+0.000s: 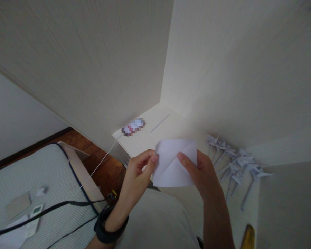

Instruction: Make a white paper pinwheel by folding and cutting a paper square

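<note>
A square sheet of white paper [168, 173] with a diagonal crease is held up over the near part of the white desk [142, 143]. My left hand [141, 169] pinches its left edge between thumb and fingers. On the other side, my right hand [198, 169] grips the sheet, thumb lying on the front and fingers behind, mostly hidden. Beyond the sheet, a thin white paper stick [159, 123] lies on the desk. Several paper pinwheels [242, 160] on sticks lie in a group to the right of my right hand.
A phone [133, 126], blurred out, rests at the desk's left edge with a white cable [101, 162]. Pale panels rise behind and right. At lower left is a mattress [41, 169] with a white remote [34, 219], paper and a black cable. Something yellow [248, 237] is at bottom right.
</note>
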{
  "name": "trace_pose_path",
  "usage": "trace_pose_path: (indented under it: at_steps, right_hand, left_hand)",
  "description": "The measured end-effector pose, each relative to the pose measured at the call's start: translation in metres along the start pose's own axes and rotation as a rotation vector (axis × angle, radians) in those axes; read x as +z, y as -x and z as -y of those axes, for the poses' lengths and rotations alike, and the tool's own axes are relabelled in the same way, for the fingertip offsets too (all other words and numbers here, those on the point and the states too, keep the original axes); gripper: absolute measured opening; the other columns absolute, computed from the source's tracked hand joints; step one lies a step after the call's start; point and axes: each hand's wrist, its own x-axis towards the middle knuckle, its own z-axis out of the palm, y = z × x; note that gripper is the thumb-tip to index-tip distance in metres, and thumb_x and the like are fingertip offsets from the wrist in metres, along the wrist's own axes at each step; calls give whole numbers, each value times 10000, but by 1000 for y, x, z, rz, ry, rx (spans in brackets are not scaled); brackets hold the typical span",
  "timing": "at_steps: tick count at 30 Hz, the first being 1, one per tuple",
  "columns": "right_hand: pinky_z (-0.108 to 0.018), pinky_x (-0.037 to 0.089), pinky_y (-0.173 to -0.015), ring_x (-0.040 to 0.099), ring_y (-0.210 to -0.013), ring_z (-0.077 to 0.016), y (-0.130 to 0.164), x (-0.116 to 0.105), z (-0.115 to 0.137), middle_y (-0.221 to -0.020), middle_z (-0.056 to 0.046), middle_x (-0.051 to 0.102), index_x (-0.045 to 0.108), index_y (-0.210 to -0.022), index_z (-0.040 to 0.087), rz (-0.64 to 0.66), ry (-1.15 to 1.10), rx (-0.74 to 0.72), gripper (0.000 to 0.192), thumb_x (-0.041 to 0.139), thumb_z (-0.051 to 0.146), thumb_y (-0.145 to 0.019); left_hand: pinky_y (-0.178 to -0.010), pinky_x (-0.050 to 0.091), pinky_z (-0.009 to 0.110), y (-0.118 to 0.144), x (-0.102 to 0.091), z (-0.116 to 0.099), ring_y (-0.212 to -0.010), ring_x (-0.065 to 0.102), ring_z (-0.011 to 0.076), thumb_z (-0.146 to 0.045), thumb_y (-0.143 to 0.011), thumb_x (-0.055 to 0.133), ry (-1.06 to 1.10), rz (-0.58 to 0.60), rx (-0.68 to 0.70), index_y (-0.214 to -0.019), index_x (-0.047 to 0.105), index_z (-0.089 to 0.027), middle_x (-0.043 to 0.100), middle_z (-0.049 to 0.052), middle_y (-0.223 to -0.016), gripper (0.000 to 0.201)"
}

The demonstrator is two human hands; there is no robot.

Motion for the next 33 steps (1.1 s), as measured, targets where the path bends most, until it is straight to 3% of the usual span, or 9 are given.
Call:
trace_pose_path:
  at_steps: [4, 7, 14, 23, 33]
  right_hand:
    - [-254, 402, -464, 533, -562, -170, 0, 1, 0, -639, -25, 603, 588, -702, 187, 27, 9, -10, 239, 575, 385, -837]
    - [-250, 408, -460, 531, -550, -162, 0, 3, 3, -644, -23, 609, 594, -715, 187, 58, -4, -14, 227, 575, 373, -844]
    - [-248, 409, -456, 529, -548, -160, 1, 5, 7, -627, -16, 596, 584, -710, 188, 69, -6, -36, 209, 572, 353, -837]
    - [-246, 400, -456, 520, -559, -158, 3, 4, 7, -624, -12, 578, 570, -706, 189, 67, -7, -38, 221, 560, 359, -846]
    - [-258, 484, -567, 590, -685, -168, 3, -3, 1, -746, -18, 631, 615, -836, 197, 186, -238, -9, 141, 631, 337, -833]
  left_hand:
    - [-567, 479, 220, 0, 1, 2, -646, 588, 150, -315, -858, 560, 125, -32, -77, -761, 687, -180, 673, 10, -693, 210]
    - [-554, 511, 236, 2, 5, 2, -646, 627, 163, -306, -794, 636, 234, 38, -164, -820, 696, -177, 725, 25, -741, 145]
    - [-589, 550, 255, 1, 9, 3, -639, 663, 162, -271, -678, 776, 441, 118, -355, -846, 735, -168, 766, 41, -782, 201]
    - [-604, 533, 231, 0, 8, 8, -649, 652, 148, -361, -652, 834, 459, 152, -413, -826, 778, -171, 763, 37, -760, 264]
    - [-553, 493, 226, 3, 3, 4, -604, 619, 139, -396, -656, 835, 441, 53, -400, -807, 749, -165, 726, 23, -719, 289]
